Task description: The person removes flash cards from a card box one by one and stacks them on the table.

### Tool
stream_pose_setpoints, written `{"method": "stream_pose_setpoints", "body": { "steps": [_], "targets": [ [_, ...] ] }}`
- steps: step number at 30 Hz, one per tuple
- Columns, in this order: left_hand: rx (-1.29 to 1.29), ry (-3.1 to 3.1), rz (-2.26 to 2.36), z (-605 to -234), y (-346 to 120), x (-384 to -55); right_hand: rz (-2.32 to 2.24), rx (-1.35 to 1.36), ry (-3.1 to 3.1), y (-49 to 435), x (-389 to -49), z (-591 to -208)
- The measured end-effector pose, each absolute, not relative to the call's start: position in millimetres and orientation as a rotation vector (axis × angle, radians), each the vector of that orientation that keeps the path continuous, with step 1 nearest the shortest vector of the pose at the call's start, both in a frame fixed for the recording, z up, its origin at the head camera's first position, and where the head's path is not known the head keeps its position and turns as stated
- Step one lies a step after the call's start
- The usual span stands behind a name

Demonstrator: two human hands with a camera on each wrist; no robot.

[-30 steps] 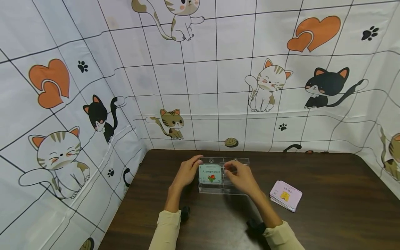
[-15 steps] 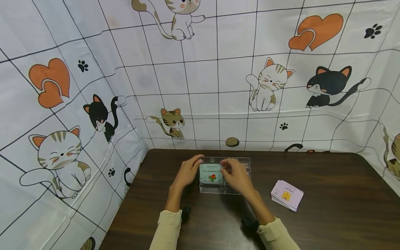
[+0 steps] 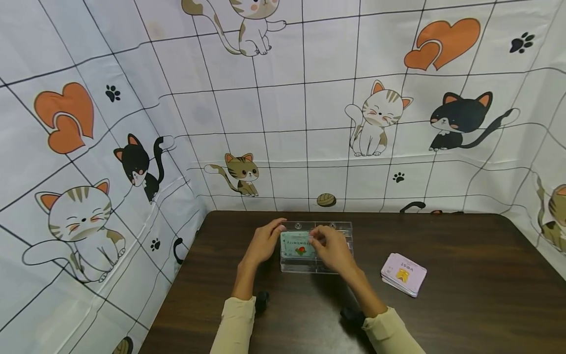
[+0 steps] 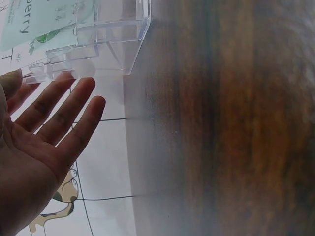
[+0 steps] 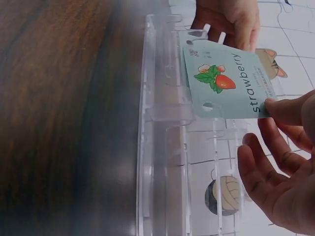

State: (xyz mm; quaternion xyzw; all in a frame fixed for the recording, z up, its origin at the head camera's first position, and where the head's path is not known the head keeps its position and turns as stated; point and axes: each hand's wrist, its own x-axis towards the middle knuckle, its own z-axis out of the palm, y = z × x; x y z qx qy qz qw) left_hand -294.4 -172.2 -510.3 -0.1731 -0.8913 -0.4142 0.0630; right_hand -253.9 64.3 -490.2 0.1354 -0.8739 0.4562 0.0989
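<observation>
A clear acrylic card rack [image 3: 298, 268] stands near the table's far edge. On its left half sits a pale green flash card [image 3: 292, 246], printed "strawberry" with a strawberry picture. My right hand [image 3: 333, 250] pinches the card's corner; in the right wrist view its thumb [image 5: 288, 109] lies on the front, with other fingers behind. The card leans slightly away from the rack's bars there. My left hand [image 3: 264, 243] rests at the rack's left end; in the left wrist view its fingers [image 4: 81, 125] are mostly straight, some tips touching the clear plastic.
A stack of pink cards [image 3: 404, 275], the top one printed "vest", lies on the dark wood table [image 3: 468, 275] right of the rack. Behind stands a white cloth wall [image 3: 283, 113] with cat drawings. Dark wrist cameras sit on both wrists.
My right hand has moved left from the rack's middle onto the strawberry card and now grips its corner. The card has tilted a little. My left hand stays at the rack's end.
</observation>
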Motion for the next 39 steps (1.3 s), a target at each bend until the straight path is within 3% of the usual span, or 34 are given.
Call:
{"method": "stream_pose_setpoints", "body": {
  "steps": [39],
  "targets": [
    [-0.487, -2.693, -1.252, -512, -172, -294, 1.540, 0.341, -2.509, 114, -241, -477]
  ]
}}
